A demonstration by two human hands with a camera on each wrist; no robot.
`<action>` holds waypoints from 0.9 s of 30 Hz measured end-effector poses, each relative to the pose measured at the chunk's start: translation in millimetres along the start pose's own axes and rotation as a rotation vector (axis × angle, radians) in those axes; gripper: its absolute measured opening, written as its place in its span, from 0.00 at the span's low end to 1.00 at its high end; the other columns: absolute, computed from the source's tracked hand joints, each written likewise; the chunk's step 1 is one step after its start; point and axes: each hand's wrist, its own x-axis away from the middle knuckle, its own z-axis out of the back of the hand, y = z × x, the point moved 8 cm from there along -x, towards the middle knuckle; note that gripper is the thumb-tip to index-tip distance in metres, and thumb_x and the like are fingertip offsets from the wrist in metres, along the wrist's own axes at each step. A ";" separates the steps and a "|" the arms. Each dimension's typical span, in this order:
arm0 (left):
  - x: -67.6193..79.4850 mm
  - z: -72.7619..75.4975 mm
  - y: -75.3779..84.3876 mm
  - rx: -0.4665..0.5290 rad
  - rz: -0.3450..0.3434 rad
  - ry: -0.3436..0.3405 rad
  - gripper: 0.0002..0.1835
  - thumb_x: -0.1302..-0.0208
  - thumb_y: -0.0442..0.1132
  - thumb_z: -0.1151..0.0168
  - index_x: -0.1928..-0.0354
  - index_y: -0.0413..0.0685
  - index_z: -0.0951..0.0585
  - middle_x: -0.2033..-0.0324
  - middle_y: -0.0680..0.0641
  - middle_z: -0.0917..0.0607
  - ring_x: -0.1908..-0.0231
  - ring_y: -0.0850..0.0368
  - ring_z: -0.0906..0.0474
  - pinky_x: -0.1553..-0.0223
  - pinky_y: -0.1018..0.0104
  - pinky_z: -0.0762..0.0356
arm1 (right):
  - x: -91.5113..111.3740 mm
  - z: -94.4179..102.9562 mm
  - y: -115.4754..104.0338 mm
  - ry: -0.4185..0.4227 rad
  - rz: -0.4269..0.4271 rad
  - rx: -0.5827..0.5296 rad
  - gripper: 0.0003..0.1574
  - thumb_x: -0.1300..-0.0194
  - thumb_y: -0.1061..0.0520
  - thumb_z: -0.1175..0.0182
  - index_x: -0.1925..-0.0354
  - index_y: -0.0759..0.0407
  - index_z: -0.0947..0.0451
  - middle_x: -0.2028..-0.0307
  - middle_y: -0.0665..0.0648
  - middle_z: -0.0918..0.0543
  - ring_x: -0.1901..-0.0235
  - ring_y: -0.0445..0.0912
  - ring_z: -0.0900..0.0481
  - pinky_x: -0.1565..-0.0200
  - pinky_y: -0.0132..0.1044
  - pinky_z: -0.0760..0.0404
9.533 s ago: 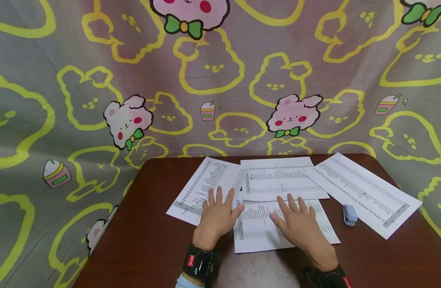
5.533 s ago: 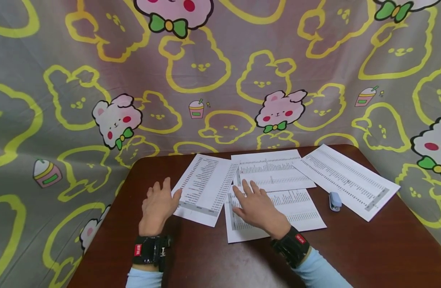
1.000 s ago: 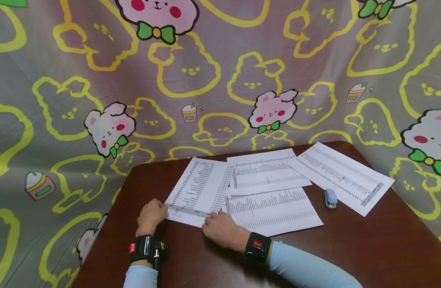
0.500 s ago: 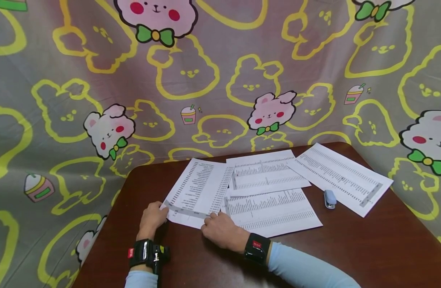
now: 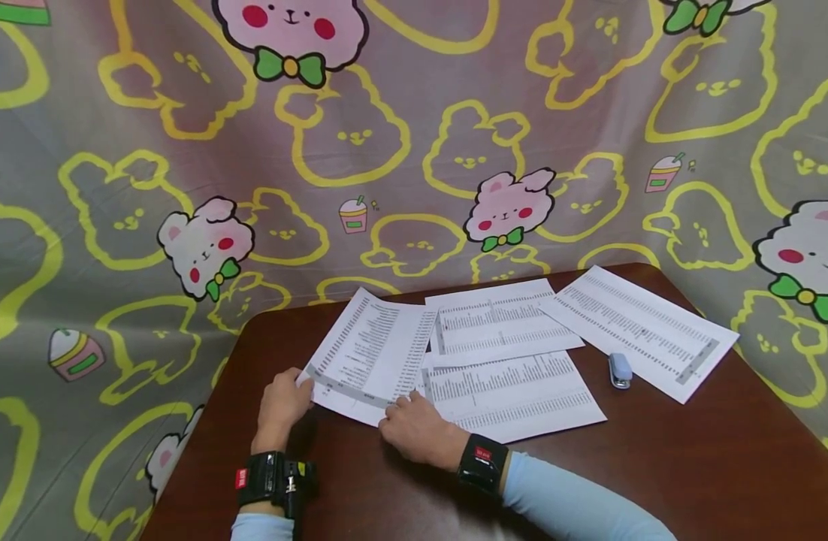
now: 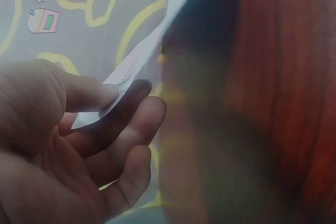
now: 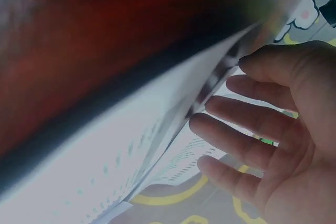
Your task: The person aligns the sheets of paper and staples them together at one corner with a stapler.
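Left hand (image 5: 283, 402) pinches a printed sheet (image 5: 380, 349) by its corner — likely light, floppy, easily creased, best held at edges; right hand (image 5: 417, 430) beside it — grip cannot be told.

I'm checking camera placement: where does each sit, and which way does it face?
Head: worn on the head, facing forward and down over the glossy reddish-brown table to the grey cartoon-print fabric backdrop; left hand, right hand and pale-blue sleeves show.
Left wrist: worn there, facing past the left hand to the white rectangular printed paper sheet it pinches.
Right wrist: worn there, facing past the right hand to white printed paper.
Head and left wrist share the left hand, that sheet and the backdrop.
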 end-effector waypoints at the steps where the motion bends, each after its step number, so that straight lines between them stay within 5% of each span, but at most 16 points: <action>1: 0.3 3.0 2.7 -0.005 -0.011 0.014 0.18 0.33 0.42 0.53 0.50 0.35 0.27 0.66 0.38 0.19 0.74 0.53 0.24 0.78 0.65 0.34 | -0.3 0.3 1.4 -0.006 -0.002 0.005 0.08 0.44 0.47 0.39 0.66 0.47 0.20 0.70 0.49 0.20 0.69 0.45 0.24 0.65 0.40 0.27; 11: 7.8 27.5 23.1 -0.037 -0.077 0.120 0.18 0.31 0.42 0.54 0.50 0.35 0.27 0.64 0.36 0.19 0.77 0.52 0.28 0.80 0.64 0.37 | -5.0 7.8 30.3 -0.039 -0.073 -0.025 0.11 0.43 0.49 0.39 0.60 0.47 0.21 0.67 0.49 0.19 0.67 0.45 0.22 0.67 0.39 0.29; 27: 36.4 76.9 78.0 -0.074 -0.267 0.314 0.15 0.32 0.43 0.50 0.54 0.38 0.24 0.68 0.38 0.19 0.79 0.51 0.27 0.82 0.64 0.36 | -21.9 79.3 99.7 0.189 -0.170 0.031 0.10 0.36 0.51 0.46 0.59 0.50 0.22 0.69 0.50 0.19 0.70 0.45 0.23 0.68 0.38 0.27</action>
